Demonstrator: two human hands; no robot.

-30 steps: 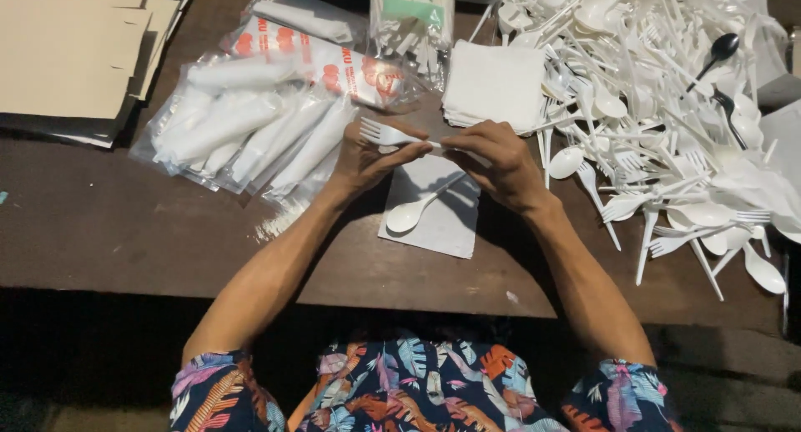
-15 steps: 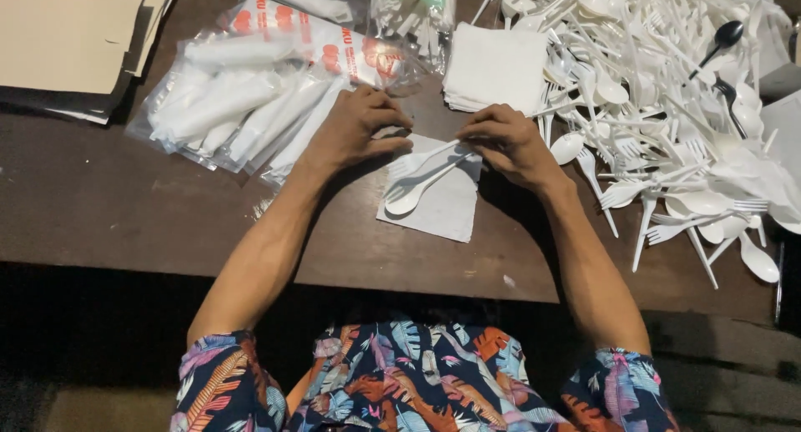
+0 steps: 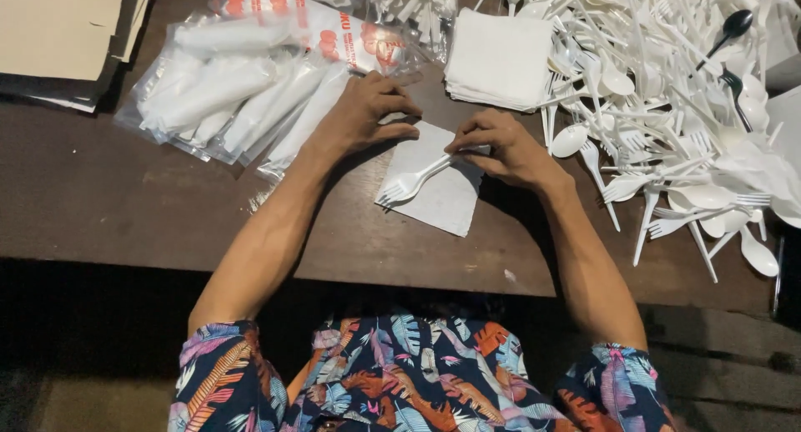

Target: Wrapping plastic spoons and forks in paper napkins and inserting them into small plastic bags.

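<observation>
Grip, left hand [image 3: 360, 115]: fingers bent and pressed on the upper left edge of the white napkin [image 3: 438, 194], apparently pinning it flat; nothing enclosed.
Grip, right hand [image 3: 499, 148]: fingertips pinch the napkin's upper right corner over the handle of the white fork [image 3: 413, 180], seemingly to fold paper over it.
Fork: lies diagonally on the napkin, tines toward the near left, a spoon bowl apparently beneath it.
Napkin: flat on the dark bench [image 3: 100, 198], set back from the near edge.
Open room: bare bench to the near left and just beside the napkin; the right forearm has little clearance.
Right side: loose heap of white cutlery [image 3: 667, 106], its stray pieces reaching close to the near edge.
Further back, centre: stack of napkins [image 3: 499, 60], just beyond the right hand.
Further back, left: clear bags of wrapped sets [image 3: 225, 94], touching the left hand's far side.
Far left corner: cardboard sheets [image 3: 58, 27].
</observation>
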